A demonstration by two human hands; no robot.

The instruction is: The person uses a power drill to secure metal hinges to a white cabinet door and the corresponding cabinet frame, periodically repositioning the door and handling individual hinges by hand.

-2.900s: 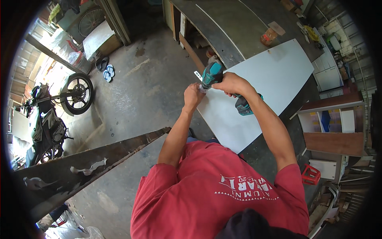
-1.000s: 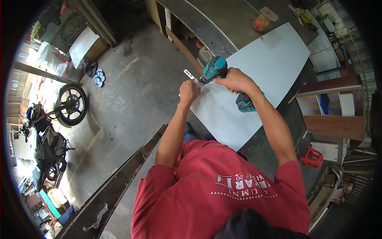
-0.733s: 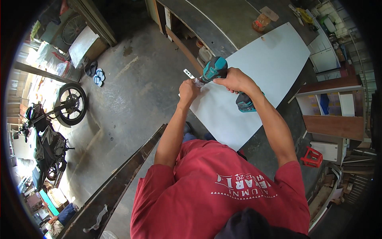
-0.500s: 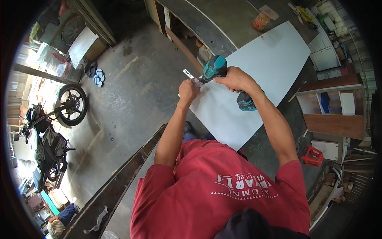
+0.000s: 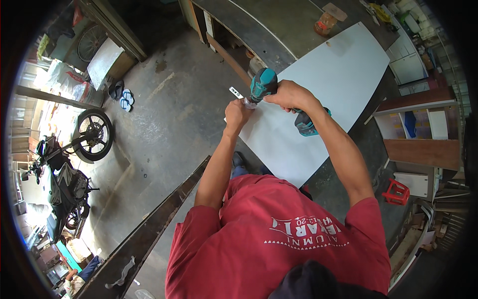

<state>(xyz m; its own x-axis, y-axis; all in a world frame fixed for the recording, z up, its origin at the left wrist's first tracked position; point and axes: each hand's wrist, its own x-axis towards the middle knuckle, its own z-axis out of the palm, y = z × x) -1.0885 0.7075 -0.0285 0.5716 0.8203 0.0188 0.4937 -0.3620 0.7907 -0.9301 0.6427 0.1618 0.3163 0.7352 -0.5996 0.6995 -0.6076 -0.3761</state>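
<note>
My right hand (image 5: 295, 95) grips a teal and black cordless drill (image 5: 263, 84), whose battery base shows below my wrist. The drill's nose points down toward the left edge of a large white board (image 5: 328, 74). At that edge my left hand (image 5: 238, 115) is closed with its fingertips by the drill's nose. A small pale metal strip (image 5: 236, 92) with dark slots sticks out beyond those fingers. Something shiny and clear sits between the fingertips and the drill, too small to make out. The bit's tip is hidden.
Beyond the board is a dark worktop (image 5: 279, 30) with a jar (image 5: 324, 24) on it. A dark beam (image 5: 149, 229) slants at my left. Further left stand a motorcycle (image 5: 64, 179) and slippers (image 5: 126, 100). A red stool (image 5: 396, 192) and a wooden cabinet (image 5: 420, 129) are right.
The drill and my right hand have shifted slightly left and up. My left hand stays at the board's edge with the metal strip. The whole view has tilted a little.
</note>
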